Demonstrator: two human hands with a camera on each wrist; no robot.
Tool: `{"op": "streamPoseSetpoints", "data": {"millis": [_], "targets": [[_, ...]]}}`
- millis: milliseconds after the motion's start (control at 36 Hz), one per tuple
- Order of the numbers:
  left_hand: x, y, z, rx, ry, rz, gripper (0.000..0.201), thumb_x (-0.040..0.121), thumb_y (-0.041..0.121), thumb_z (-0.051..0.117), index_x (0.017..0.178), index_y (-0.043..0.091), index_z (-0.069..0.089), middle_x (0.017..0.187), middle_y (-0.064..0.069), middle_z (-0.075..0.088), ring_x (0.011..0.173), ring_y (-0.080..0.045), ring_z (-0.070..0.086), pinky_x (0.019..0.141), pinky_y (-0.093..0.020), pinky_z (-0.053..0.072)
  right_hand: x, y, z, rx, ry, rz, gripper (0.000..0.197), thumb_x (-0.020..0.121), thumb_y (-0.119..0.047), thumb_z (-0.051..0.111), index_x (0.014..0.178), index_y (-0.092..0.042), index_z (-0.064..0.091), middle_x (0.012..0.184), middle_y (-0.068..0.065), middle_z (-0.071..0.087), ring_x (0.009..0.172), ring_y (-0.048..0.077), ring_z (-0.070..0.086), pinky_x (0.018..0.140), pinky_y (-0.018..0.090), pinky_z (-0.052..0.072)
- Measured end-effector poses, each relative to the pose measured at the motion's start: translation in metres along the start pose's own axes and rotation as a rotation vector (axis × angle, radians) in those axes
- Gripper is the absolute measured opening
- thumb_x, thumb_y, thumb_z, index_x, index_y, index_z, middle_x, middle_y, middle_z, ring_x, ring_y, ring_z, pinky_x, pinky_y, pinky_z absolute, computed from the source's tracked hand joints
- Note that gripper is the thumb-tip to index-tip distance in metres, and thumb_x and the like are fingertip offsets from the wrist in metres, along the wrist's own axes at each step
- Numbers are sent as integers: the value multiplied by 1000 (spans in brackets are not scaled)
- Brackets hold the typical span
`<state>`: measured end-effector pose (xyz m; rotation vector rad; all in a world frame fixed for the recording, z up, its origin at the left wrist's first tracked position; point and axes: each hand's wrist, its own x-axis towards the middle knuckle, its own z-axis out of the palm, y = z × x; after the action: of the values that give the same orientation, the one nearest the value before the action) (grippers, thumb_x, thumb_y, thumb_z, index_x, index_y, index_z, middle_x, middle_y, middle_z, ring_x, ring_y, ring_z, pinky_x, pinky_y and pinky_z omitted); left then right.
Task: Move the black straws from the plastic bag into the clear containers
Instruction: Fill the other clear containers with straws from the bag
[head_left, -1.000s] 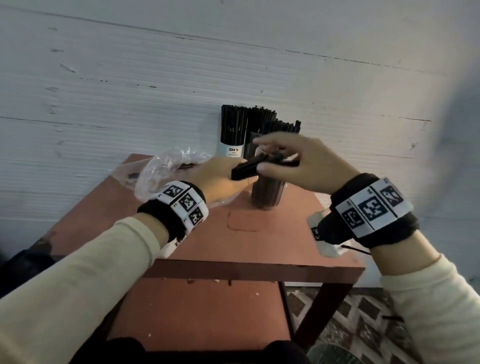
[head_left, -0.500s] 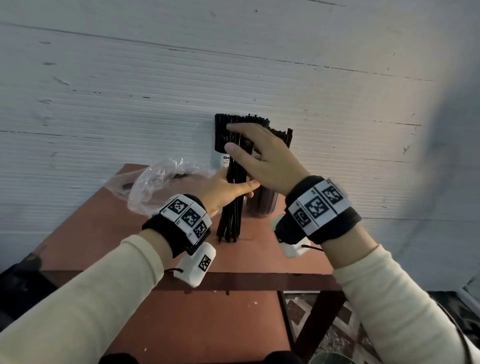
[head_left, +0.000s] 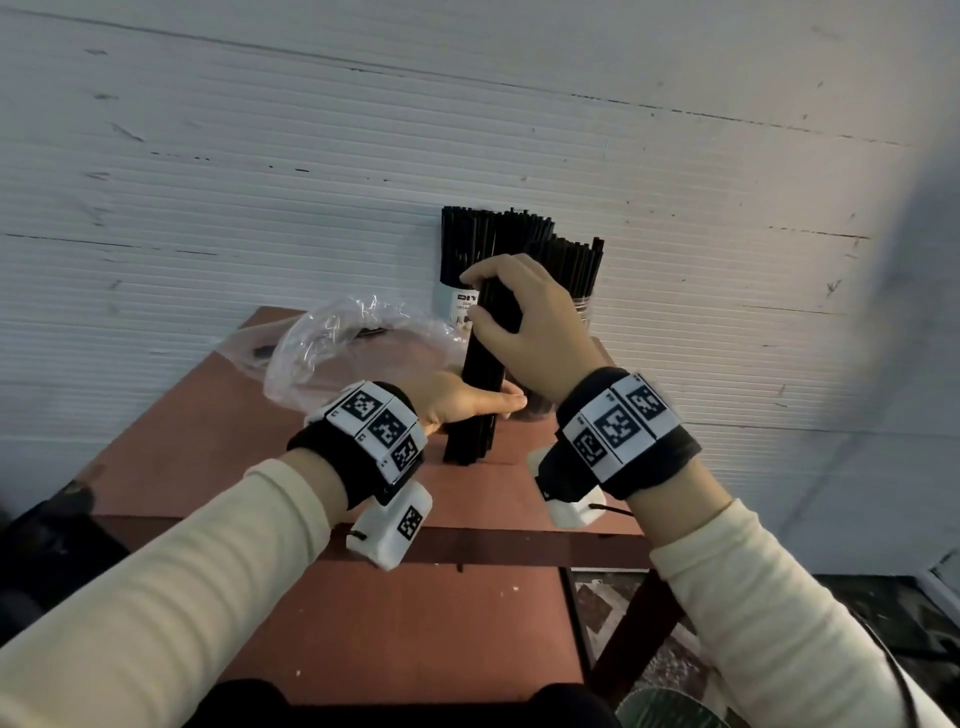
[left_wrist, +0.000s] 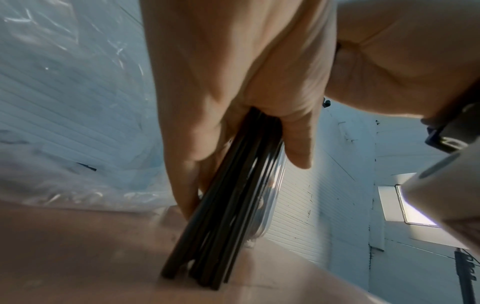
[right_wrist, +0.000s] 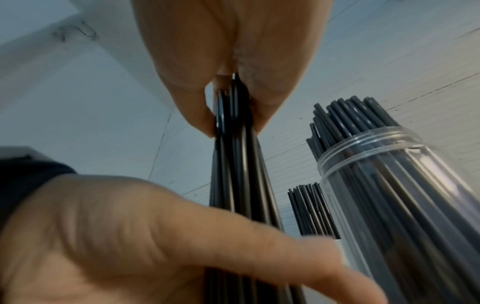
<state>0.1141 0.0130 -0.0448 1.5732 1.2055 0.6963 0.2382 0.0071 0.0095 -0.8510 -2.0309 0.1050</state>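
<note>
A bundle of black straws (head_left: 480, 384) stands upright with its lower ends on the red-brown table (head_left: 218, 441). My right hand (head_left: 488, 306) grips the bundle near its top, fingers and thumb pinching it (right_wrist: 233, 107). My left hand (head_left: 483, 410) holds the lower part between fingers and thumb (left_wrist: 241, 164). Behind the bundle stand two clear containers full of black straws, one with a white label (head_left: 457, 306), the other to its right (head_left: 579, 270) (right_wrist: 389, 185). The crumpled plastic bag (head_left: 337, 348) lies to the left, with a few dark straws inside.
A white ribbed wall (head_left: 675, 260) runs right behind the containers. The table's front edge (head_left: 493, 545) is near my wrists, and its right edge drops to a patterned floor (head_left: 623, 613). A lower red-brown surface (head_left: 415, 634) sits under the table.
The bundle was turned from lying across my hands to standing upright on the table. My right hand moved to its top and my left hand to its lower part.
</note>
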Motion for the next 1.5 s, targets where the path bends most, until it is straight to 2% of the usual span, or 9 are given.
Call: {"op": "streamPoseSetpoints", "data": {"millis": [111, 250, 389, 500, 667, 861, 1083, 1250, 1500], "targets": [[1, -3, 0, 59, 22, 20, 48, 80, 56, 69, 97, 11, 74, 103, -5, 73, 112, -21, 63, 112, -41, 37, -2, -3, -4, 50, 8, 27, 35, 87, -12, 64, 122, -11, 59, 118, -1, 57, 107, 0, 49, 94, 5, 36], [32, -31, -31, 239, 277, 41, 67, 53, 90, 66, 98, 40, 69, 97, 11, 73, 98, -17, 71, 88, -43, 55, -5, -1, -15, 113, 80, 170, 85, 74, -43, 79, 144, -24, 33, 135, -4, 39, 115, 3, 43, 93, 10, 40], [-22, 26, -10, 206, -71, 214, 25, 93, 28, 66, 92, 4, 68, 86, -12, 71, 88, -21, 73, 87, -34, 58, -5, 4, -25, 80, -245, 260, 68, 68, -51, 80, 125, -24, 54, 117, 2, 47, 112, 12, 47, 97, 29, 44], [-32, 36, -6, 206, -214, 249, 16, 93, 19, 67, 80, 9, 69, 81, -11, 72, 89, -25, 73, 92, -44, 56, -7, -3, -27, 140, -412, 239, 33, 75, -40, 79, 103, -25, 70, 92, -3, 69, 84, 1, 63, 73, 13, 49], [-22, 45, 9, 123, -128, 319, 24, 86, 20, 74, 97, 0, 66, 83, -11, 69, 80, -17, 69, 77, -25, 57, 6, 6, -40, 184, -269, 206, 13, 83, -18, 70, 76, -7, 65, 73, 4, 66, 70, 12, 64, 67, 27, 54], [37, 57, -1, 2, 379, 337, 121, 54, 40, 95, 143, 26, 14, 126, 6, 39, 124, -11, 42, 109, -33, 38, 52, 30, -100, 237, 193, 234, 12, 82, -13, 70, 75, -7, 62, 58, -15, 57, 52, -3, 53, 49, 9, 38], [93, 71, -16, 13, 139, 193, 153, 43, 48, 92, 154, 26, -11, 153, -6, 36, 142, -18, 34, 119, -38, 24, 81, 49, -126, 179, 197, 318, 13, 82, -17, 69, 76, -9, 59, 64, -1, 55, 47, 8, 46, 42, 18, 34], [112, 64, -18, 27, 36, 252, 95, 48, 35, 97, 130, 20, 51, 117, 5, 69, 112, -11, 63, 108, -41, 44, 88, 64, -124, 92, 216, 298, 13, 83, -18, 69, 75, -11, 61, 61, -11, 57, 50, -3, 53, 47, 11, 39], [108, 64, -22, 74, -132, 359, 47, 71, 13, 85, 114, 12, 65, 112, -12, 71, 109, -22, 67, 103, -43, 49, 96, 60, -118, 77, 197, 215, 19, 84, -14, 67, 78, 3, 62, 65, -2, 59, 58, 3, 57, 54, 16, 47]]}}
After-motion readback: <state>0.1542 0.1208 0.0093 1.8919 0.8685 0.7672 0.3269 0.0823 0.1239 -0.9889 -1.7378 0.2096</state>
